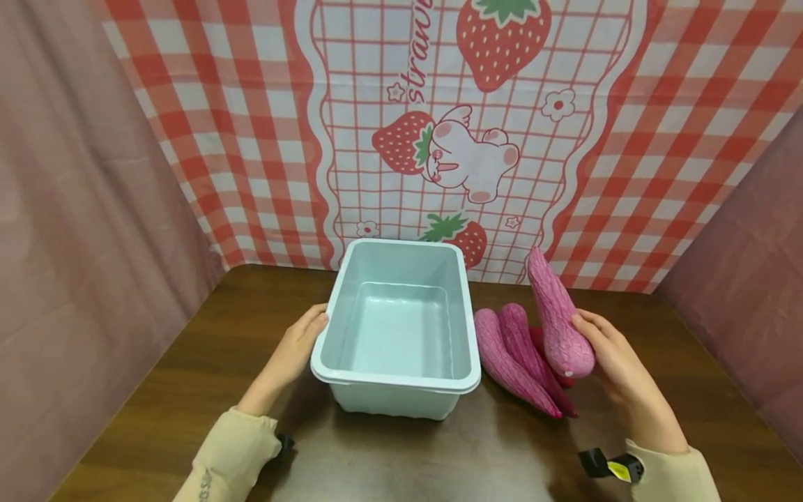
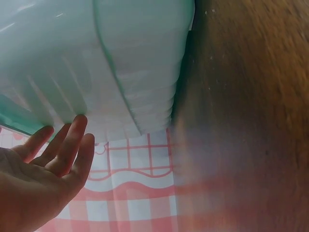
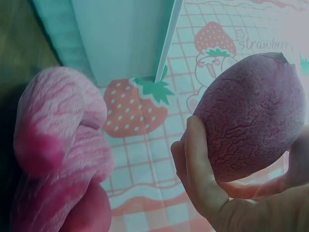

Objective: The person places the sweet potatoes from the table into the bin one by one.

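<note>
Bin: near counter's back edge, room up front
Left hand: fingers loose against bin
Right hand: gripping gourd right of bin
Left wrist cam: we see ribbed wall head view hides

We've got our L arm & R arm out in front, well apart, angled fwd & inward, cream sleeves ending by the wrists. L hand has fingers slightly bent, a bit spread; R hand has its own curled in a grip.
</note>
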`<act>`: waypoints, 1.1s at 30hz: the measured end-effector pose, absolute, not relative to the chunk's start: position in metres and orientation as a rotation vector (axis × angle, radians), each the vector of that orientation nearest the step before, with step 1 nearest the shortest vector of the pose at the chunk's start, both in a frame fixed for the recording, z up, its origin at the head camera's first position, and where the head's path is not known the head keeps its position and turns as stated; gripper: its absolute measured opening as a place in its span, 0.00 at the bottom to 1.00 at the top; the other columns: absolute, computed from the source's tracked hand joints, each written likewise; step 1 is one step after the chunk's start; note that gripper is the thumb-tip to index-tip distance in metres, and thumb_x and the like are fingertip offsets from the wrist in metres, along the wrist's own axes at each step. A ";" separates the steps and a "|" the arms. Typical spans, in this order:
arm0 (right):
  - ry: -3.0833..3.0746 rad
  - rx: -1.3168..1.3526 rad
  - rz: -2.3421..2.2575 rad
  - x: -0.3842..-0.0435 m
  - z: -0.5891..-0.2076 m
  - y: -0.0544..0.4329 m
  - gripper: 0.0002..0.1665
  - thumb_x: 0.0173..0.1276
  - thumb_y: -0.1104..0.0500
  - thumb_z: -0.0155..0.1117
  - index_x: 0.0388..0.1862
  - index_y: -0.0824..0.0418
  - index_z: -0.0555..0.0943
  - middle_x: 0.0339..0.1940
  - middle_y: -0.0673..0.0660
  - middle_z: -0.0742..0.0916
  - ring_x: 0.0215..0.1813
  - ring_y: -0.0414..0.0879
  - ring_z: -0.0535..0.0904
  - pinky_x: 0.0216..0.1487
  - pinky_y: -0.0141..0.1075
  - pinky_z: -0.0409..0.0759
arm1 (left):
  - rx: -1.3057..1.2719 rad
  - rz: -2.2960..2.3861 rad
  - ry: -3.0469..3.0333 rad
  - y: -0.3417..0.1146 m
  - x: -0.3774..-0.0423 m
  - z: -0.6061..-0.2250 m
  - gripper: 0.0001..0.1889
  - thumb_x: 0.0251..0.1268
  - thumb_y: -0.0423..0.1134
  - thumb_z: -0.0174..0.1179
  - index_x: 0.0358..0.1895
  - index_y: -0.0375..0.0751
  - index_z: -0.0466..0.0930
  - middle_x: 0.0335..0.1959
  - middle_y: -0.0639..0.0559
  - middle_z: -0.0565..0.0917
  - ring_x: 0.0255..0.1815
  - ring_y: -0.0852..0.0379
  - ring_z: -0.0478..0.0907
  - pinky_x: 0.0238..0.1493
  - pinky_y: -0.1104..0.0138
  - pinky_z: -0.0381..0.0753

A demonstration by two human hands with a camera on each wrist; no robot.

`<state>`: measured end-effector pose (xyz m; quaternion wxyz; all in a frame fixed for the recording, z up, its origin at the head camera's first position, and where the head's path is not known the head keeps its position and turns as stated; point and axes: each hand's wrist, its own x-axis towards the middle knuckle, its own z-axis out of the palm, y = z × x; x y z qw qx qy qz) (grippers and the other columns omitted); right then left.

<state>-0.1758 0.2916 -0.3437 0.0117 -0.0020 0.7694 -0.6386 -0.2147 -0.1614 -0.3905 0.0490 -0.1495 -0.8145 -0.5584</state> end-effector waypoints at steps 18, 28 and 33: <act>2.302 -0.096 -2.123 -0.180 -0.335 0.263 0.18 0.70 0.49 0.47 0.54 0.54 0.64 0.41 0.42 0.76 0.41 0.32 0.75 0.40 0.28 0.76 | -0.476 -1.741 -2.465 -0.161 -0.215 -0.391 0.20 0.72 0.45 0.38 0.58 0.40 0.68 0.49 0.40 0.77 0.47 0.53 0.73 0.48 0.65 0.72; 2.306 -0.070 -2.092 -0.185 -0.330 0.248 0.26 0.70 0.47 0.47 0.61 0.59 0.61 0.45 0.43 0.74 0.43 0.32 0.74 0.42 0.28 0.75 | -0.473 -1.764 -2.470 -0.161 -0.215 -0.391 0.20 0.72 0.46 0.38 0.58 0.40 0.68 0.50 0.40 0.76 0.47 0.53 0.72 0.48 0.65 0.71; 2.320 -0.074 -2.078 -0.186 -0.329 0.242 0.32 0.69 0.46 0.47 0.64 0.64 0.57 0.46 0.46 0.73 0.44 0.32 0.74 0.42 0.27 0.75 | -0.473 -1.766 -2.468 -0.161 -0.214 -0.391 0.20 0.72 0.46 0.38 0.58 0.40 0.68 0.50 0.40 0.76 0.47 0.53 0.72 0.48 0.65 0.71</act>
